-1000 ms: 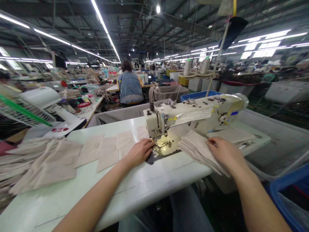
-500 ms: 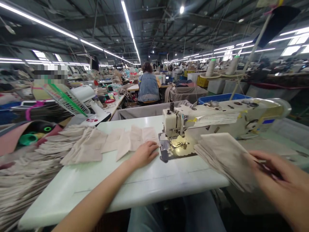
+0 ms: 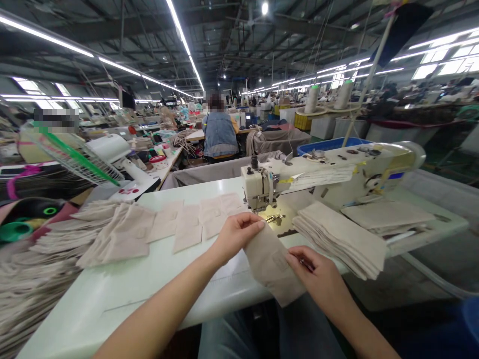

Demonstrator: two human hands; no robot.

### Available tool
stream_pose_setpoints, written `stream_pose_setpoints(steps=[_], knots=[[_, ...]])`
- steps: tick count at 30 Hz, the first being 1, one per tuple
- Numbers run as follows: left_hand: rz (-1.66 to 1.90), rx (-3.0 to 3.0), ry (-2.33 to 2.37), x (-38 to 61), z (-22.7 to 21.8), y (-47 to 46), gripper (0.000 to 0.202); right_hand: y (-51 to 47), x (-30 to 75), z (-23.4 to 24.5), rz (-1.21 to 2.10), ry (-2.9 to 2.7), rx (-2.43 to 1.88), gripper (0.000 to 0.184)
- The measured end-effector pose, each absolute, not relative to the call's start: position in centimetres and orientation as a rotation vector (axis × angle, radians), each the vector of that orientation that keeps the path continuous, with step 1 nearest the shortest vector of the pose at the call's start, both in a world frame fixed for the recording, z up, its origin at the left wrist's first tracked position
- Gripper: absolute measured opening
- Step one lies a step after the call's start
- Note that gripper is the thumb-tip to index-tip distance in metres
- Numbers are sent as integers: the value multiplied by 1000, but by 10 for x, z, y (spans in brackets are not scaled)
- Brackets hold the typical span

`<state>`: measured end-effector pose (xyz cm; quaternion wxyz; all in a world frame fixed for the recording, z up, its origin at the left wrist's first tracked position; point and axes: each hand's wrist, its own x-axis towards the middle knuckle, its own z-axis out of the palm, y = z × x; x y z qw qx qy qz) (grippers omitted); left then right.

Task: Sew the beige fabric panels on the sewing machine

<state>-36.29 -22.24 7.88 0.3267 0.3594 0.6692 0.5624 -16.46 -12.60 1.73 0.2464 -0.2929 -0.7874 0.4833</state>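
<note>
Head view: at a factory desk (image 3: 149, 284), a worker's left hand (image 3: 235, 234) pinches the top edge of a beige fabric piece (image 3: 269, 264). The right hand (image 3: 318, 274) grips its lower side, holding it over the desk's front edge, just before the sewing machine (image 3: 329, 174). The piece seems to be in positioning. Seating it under the presser foot (image 3: 275, 218) would call for flat, square alignment.

A cream sewing machine (image 3: 318, 179) stands on the pale worktop (image 3: 130, 289), with a stack of beige fabric pieces (image 3: 340, 239) just right of its needle, a row of flat pieces (image 3: 187, 222) leading left to a loose heap (image 3: 56, 249), and a person in a denim vest (image 3: 219, 134) seated well behind.
</note>
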Motion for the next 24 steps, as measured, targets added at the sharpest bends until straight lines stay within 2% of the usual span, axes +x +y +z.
stream_pose_setpoints(steps=[5, 9, 12, 14, 19, 21, 24], knots=[[1448, 863, 1863, -387, 69, -216, 26, -123, -156, -18, 1468, -2245, -801, 31], [1399, 1079, 2000, -379, 59, -217, 20, -125, -151, -27, 1192, -2248, -817, 29], [1345, 1391, 2130, -359, 53, -221, 12, -130, -152, -16, 1123, -2058, -923, 38], [1297, 1607, 2192, -345, 48, -226, 8, -136, -155, -2, 1304, -1945, -887, 38], [1193, 2015, 2364, -325, 39, -236, 13, -158, -164, 34, 2142, -1758, -705, 42], [1151, 2109, 2421, -323, 38, -237, 17, -164, -169, 41, 2289, -1679, -694, 45], [1119, 2193, 2455, -321, 37, -239, 21, -168, -173, 41, 2316, -1608, -677, 48]])
